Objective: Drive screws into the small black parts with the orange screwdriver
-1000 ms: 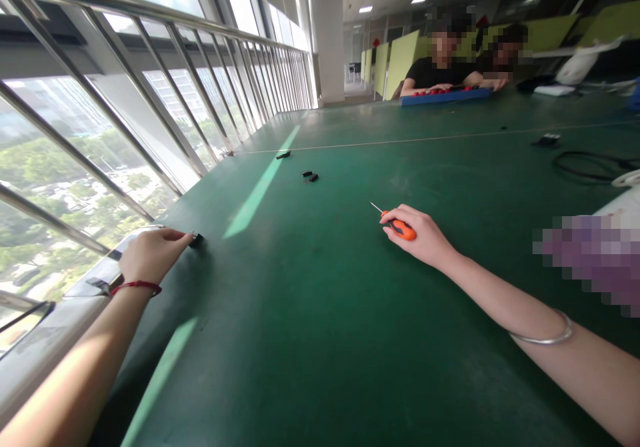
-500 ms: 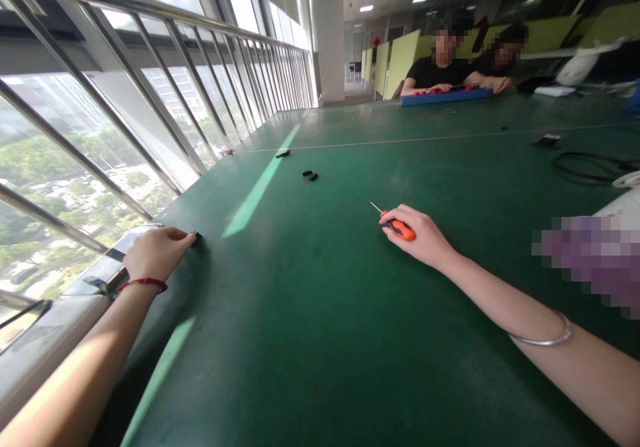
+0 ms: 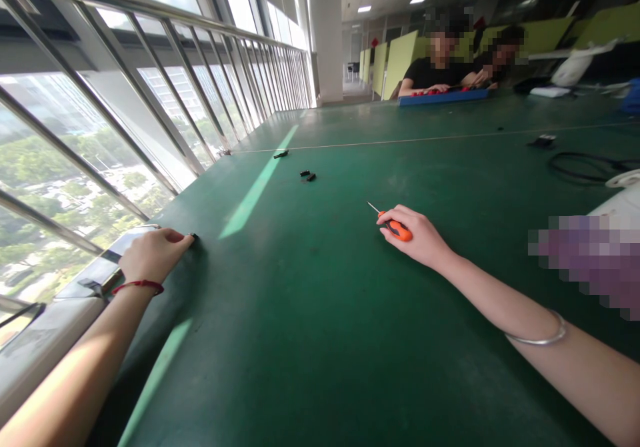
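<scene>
My right hand is closed around an orange and black screwdriver, its thin metal shaft pointing up and left over the green table. At the table's left edge, my left hand pinches a small dark piece; most of it is hidden by the fingers, so its kind cannot be told. Two small black pieces lie beyond and between my hands. Farther back, another black piece rests on a strip of sunlight.
A metal railing runs along the window at left. Across the table are two people, one with hands at a blue tray of red items. At right lie a black cable, a small dark object and a blurred-out purple area.
The whole view has shifted slightly. Both my hands keep their holds and stay nearly in place. At the far side, a person's hand has lifted from the blue tray's right end.
</scene>
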Demonstrator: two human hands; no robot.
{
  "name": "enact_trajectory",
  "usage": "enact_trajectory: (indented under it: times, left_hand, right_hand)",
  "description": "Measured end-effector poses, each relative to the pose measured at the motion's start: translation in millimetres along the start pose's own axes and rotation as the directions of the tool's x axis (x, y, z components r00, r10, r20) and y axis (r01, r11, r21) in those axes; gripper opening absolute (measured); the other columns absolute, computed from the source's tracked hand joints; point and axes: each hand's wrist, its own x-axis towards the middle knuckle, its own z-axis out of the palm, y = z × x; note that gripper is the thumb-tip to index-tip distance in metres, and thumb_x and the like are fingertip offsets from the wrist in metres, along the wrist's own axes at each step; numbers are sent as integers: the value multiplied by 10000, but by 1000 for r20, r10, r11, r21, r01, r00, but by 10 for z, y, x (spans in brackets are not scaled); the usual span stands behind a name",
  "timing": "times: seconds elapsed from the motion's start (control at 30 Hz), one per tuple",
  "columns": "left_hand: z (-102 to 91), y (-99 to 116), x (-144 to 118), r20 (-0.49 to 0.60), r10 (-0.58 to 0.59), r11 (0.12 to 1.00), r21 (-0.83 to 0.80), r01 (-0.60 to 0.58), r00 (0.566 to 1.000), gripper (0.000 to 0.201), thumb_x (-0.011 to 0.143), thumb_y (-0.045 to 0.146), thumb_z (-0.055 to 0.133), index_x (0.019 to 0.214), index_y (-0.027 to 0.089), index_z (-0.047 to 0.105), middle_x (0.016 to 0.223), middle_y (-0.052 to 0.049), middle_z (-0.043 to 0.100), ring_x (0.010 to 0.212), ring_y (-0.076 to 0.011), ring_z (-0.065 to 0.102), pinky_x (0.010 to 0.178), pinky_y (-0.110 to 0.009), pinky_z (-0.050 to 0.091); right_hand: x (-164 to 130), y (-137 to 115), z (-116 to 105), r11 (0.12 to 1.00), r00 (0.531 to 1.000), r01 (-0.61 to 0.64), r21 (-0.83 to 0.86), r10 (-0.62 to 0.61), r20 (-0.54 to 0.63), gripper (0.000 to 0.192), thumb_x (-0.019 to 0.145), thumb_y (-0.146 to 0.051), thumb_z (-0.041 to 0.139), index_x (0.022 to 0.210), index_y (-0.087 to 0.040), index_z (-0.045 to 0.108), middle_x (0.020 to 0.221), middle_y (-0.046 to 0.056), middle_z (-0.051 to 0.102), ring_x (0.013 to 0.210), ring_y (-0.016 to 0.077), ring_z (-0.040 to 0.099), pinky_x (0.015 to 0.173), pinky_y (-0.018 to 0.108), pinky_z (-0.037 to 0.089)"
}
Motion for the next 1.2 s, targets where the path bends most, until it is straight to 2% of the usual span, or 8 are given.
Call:
enact_trajectory:
  times: [0.33, 0.5, 0.57, 0.67, 0.8, 0.9, 1.0, 1.2]
  left_hand:
    - [30, 3, -5, -50, 28, 1000, -13, -28, 998, 534, 747, 594, 435, 958, 173, 687, 982, -125, 683, 907, -322, 610, 556, -292, 410]
    - [46, 414, -101, -52, 176, 950, -252, -183, 983, 438, 735, 545, 533, 926, 178, 676, 848, -70, 712, 807, -255, 642, 609, -282, 436]
    - [83, 763, -175, -55, 358, 832, -434, -345, 932, 401, 728, 528, 570, 877, 170, 673, 790, -61, 711, 750, -223, 651, 665, -286, 466]
    - [158, 1399, -333, -77, 593, 599, -623, -503, 801, 319, 715, 459, 627, 829, 164, 667, 782, -58, 711, 735, -207, 659, 684, -295, 505]
    - [276, 2144, -563, -170, 764, 357, -691, -628, 622, 157, 731, 304, 653, 804, 166, 669, 793, -42, 706, 719, -168, 646, 679, -276, 520]
    - [390, 2431, -667, -240, 838, 234, -653, -720, 489, 141, 759, 239, 628, 871, 180, 689, 886, -38, 692, 771, -155, 631, 723, -274, 515]
    - [501, 2495, -699, -278, 845, 216, -605, -767, 457, 157, 808, 250, 585, 900, 189, 697, 915, -38, 677, 824, -166, 618, 777, -297, 503]
    - [582, 2449, -709, -293, 815, 290, -541, -789, 500, 189, 851, 260, 545, 935, 198, 702, 947, -38, 676, 899, -198, 596, 809, -332, 489]
  right_hand:
    - [-2, -28, 2, 1000, 1000, 1, -10, -2, -31, 111, 789, -247, 566, 885, -239, 621, 920, 32, 625, 768, 168, 606, 710, 298, 466]
    - [-31, -154, -11, 993, 989, -74, 92, 85, -122, 102, 811, -311, 557, 827, -231, 619, 841, 22, 663, 731, 169, 610, 666, 290, 460]
    - [-54, -199, -22, 989, 978, -90, 117, 110, -178, 121, 814, -335, 554, 806, -230, 613, 795, 19, 671, 695, 169, 606, 645, 291, 455]
    - [-85, -228, -37, 984, 951, -91, 151, 131, -281, 108, 804, -331, 568, 838, -231, 590, 772, 20, 666, 665, 165, 603, 639, 293, 462]
    - [-101, -217, -46, 985, 914, -39, 168, 104, -393, 114, 781, -249, 583, 889, -228, 550, 793, 23, 650, 663, 146, 597, 643, 277, 476]
    - [-106, -225, -51, 991, 902, 4, 135, 55, -428, 111, 778, -192, 574, 881, -228, 553, 799, 17, 640, 670, 131, 589, 654, 263, 475]
    - [-115, -259, -57, 988, 888, 4, 154, 67, -454, 103, 784, -177, 575, 873, -224, 556, 801, 17, 643, 686, 130, 606, 654, 253, 488]
    - [-142, -344, -87, 988, 855, 40, 147, 42, -517, 47, 783, -200, 614, 781, -211, 568, 731, -8, 634, 617, 114, 609, 590, 227, 506]
